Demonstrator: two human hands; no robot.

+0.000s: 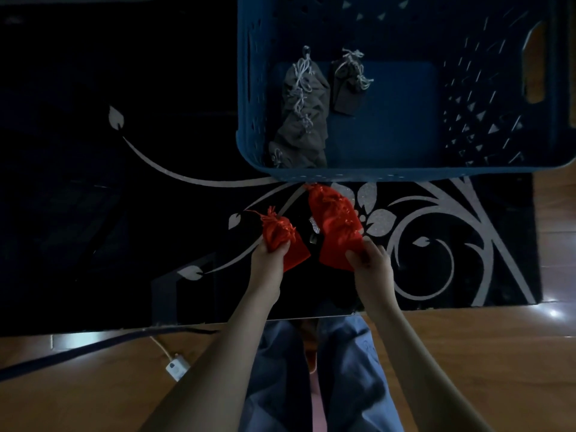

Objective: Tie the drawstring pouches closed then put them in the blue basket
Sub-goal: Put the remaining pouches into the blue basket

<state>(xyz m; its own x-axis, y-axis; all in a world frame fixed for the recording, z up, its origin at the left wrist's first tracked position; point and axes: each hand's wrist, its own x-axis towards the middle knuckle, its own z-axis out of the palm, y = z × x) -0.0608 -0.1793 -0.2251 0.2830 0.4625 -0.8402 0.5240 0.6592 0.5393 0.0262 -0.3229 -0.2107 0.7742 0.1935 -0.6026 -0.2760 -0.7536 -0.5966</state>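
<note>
Gripping the small red pouch [280, 235] (neck cinched), the left hand [269, 254] sits beside the right hand [371, 260], which pinches the larger red pouch [336, 226] near the blue basket [405, 176] rim.

The person wears loose, creased blue trousers [352, 369], and the 2 forearms [254, 307] are bare throughout.
</note>
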